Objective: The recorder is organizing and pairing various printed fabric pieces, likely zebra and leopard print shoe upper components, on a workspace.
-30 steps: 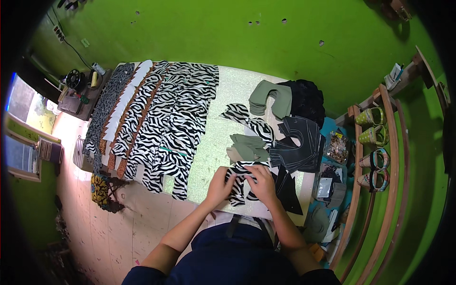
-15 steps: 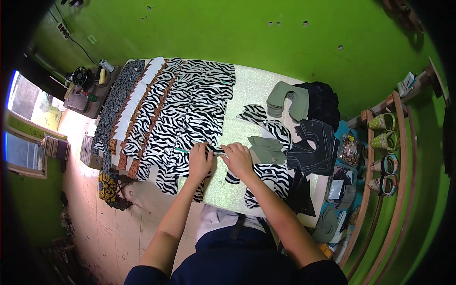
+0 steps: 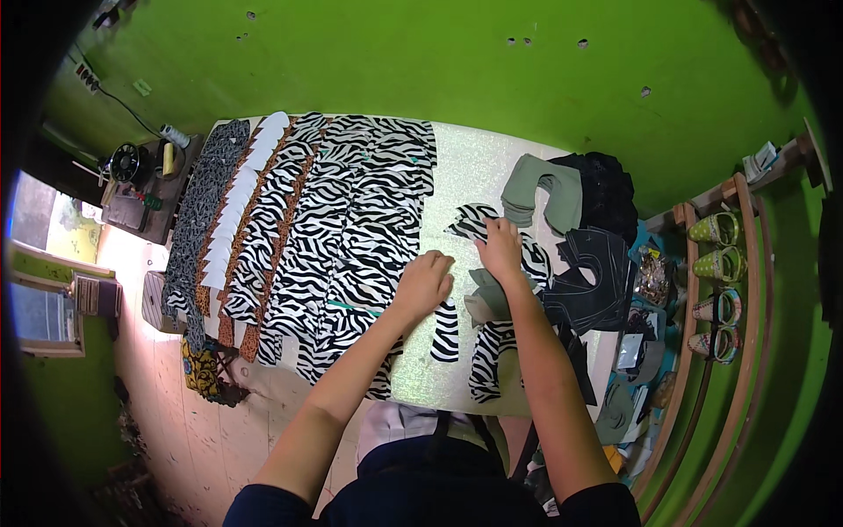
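Zebra-print fabric pieces (image 3: 382,215) lie in overlapping rows over the left and middle of a pale, glittery table (image 3: 461,158). My left hand (image 3: 425,283) is beside those rows, its fingers curled in; what they hold, if anything, is hidden. Just below it lies a narrow zebra-print strip (image 3: 445,338). Reaching farther out, my right hand (image 3: 499,250) has its fingertips closed on a curved zebra-print piece (image 3: 470,218). Beneath the right wrist is a small stack of grey-green pieces (image 3: 486,299). More zebra-print pieces (image 3: 492,356) lie near the right forearm.
On the right are curved grey-green pieces (image 3: 536,189), black pieces (image 3: 588,277) and dark fabric (image 3: 606,193). Beyond the table edge, shoes (image 3: 718,263) sit on a wooden rack. A sewing machine (image 3: 127,167) stands at the left. A green wall bounds the far side.
My hands have moved apart from the middle of the table. The right went farther out to the curved zebra-print piece, the left slightly right. The view has shifted a little.
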Demonstrator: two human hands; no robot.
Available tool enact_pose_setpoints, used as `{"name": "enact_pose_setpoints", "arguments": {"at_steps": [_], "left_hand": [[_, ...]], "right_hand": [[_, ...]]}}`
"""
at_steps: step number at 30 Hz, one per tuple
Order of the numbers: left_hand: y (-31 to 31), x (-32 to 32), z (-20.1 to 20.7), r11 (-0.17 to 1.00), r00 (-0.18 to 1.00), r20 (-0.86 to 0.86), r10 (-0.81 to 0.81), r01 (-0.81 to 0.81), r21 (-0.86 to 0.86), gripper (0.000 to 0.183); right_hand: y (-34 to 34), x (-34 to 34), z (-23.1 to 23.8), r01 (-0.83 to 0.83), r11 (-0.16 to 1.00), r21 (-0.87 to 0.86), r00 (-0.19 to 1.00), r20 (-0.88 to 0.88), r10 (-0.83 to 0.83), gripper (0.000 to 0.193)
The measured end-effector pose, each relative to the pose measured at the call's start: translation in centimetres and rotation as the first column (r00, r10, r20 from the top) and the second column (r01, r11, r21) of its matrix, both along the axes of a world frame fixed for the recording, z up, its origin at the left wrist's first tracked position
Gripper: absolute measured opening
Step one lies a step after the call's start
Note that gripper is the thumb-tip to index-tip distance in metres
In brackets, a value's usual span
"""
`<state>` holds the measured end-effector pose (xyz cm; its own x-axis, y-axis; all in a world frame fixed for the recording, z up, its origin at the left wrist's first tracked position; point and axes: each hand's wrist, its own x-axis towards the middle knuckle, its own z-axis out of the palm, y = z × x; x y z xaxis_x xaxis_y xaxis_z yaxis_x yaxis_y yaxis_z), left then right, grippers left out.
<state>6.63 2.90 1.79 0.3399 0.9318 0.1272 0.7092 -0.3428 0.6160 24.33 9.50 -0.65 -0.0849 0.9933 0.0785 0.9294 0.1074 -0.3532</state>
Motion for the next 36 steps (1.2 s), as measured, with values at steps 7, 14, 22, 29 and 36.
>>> {"name": "enact_pose_setpoints", "arguments": {"at_steps": [7, 14, 22, 29, 36], "left_hand": [[1.4, -2.1, 0.5, 0.999, 0.996, 0.089, 0.013, -0.01, -0.035, 0.028], [2.0, -2.5, 0.2, 0.998, 0.994, 0.108, -0.005, 0.011, -0.054, 0.026], [3.5, -1.3, -0.1, 0.997, 0.995, 0.071, -0.072, 0.074, -0.02, 0.031], [4.5, 0.0, 1.8, 1.0, 0.994, 0.1, -0.031, 0.03, 0.007, 0.057], [0.8, -4.3, 1.7, 0.988, 0.993, 0.093, -0.072, 0.083, -0.127, 0.018]], "right_hand": [[1.1, 0.5, 0.9, -0.001, 0.996, -0.088, 0.989, -0.149, -0.012, 0.033], [-0.2, -0.3, -0.7, -0.019, 0.973, 0.23, 0.999, 0.032, 0.012, 0.01], [-1.7, -0.4, 0.1, -0.166, 0.962, 0.217, 0.975, -0.11, 0.193, 0.012], [-1.8, 1.1, 3.4, -0.362, 0.907, 0.216, 0.889, -0.211, 0.405, 0.014], [-6.1, -2.3, 5.5, -0.293, 0.902, -0.318, 0.848, -0.523, 0.092, 0.017]]}}
